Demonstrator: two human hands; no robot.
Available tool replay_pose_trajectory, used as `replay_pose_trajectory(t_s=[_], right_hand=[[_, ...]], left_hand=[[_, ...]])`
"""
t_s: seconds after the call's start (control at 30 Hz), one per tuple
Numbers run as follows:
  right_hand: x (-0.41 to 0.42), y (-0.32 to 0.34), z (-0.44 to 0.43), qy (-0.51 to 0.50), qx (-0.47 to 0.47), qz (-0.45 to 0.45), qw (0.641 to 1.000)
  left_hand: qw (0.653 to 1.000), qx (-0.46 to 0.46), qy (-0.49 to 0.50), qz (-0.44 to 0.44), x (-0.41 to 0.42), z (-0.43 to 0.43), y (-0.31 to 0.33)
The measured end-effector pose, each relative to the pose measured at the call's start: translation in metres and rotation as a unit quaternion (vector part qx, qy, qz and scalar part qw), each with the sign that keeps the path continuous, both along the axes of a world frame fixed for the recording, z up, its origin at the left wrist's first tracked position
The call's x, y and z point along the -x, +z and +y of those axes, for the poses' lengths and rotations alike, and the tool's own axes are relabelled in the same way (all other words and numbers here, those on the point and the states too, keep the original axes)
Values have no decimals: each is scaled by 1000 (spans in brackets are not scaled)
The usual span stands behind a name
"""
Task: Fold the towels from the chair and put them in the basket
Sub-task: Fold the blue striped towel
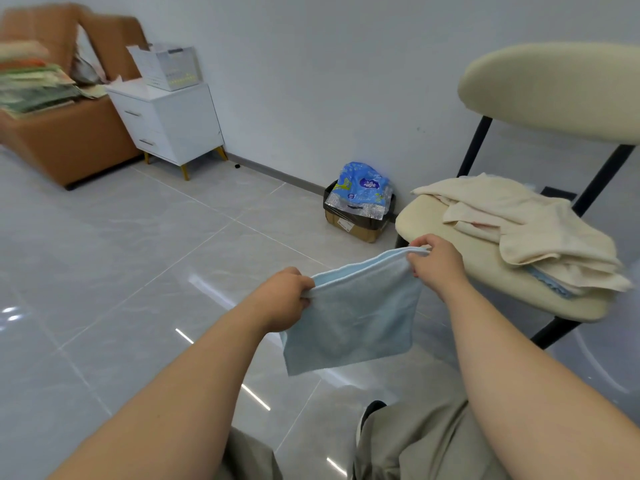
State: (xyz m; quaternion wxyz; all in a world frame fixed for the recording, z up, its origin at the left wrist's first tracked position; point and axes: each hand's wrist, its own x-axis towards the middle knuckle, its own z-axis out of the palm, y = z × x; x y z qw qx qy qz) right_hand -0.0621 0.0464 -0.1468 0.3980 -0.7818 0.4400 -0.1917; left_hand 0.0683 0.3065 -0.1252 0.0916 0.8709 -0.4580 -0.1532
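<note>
White nightstand (pixel 169 123) beside brown sofa (pixel 69 143); blue pack (pixel 362 183) in cardboard box (pixel 356 225) by wall (pixel 311 64).

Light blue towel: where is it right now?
In the head view, the light blue towel hangs mid-frame, its top corners gripped by the left hand and the right hand, just left of the cream chair seat and above the tiled floor.

Left hand (pixel 280 301) and right hand (pixel 437 265) each grip an upper corner of my towel (pixel 349 320), which hangs between and below them. Just right of my grip: chair (pixel 429 220), pile of towels (pixel 526 220) on its seat. Beyond my grip, against the wall: carton (pixel 353 226). Far left: cabinet (pixel 169 126) bearing a crate (pixel 169 65), with the sofa (pixel 69 143) further left.
</note>
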Motion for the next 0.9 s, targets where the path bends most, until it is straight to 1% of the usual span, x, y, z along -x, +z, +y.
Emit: replay_pose_trajectory(t_s=[0.13, 0.27, 0.4, 0.47, 0.6, 0.7, 0.8, 0.9], right_hand=[[-1, -4, -2, -1, 28, 30, 999], [-3, -9, -7, -9, 48, 51, 997], [-3, -12, -9, -13, 52, 62, 997], [-4, -12, -10, -13, 53, 61, 997], [-4, -11, -9, -21, 34, 54, 998], [-3, -16, -14, -33, -11, 28, 999], [-4, -28, -27, -36, -30, 21, 999], [-3, -21, -21, -46, -40, 18, 998]], left_hand=[[999, 33, 29, 7, 1, 1, 3], [998, 31, 52, -9, -2, 0, 4], [998, 45, 46, -6, -1, 2, 4], [996, 67, 53, -15, 1, 3, 6], [989, 134, 56, -15, 3, 1, 9], [985, 171, 36, -2, 6, -1, 13], [982, 187, 30, 18, 10, -4, 16], [984, 173, 32, 27, 12, -5, 16]])
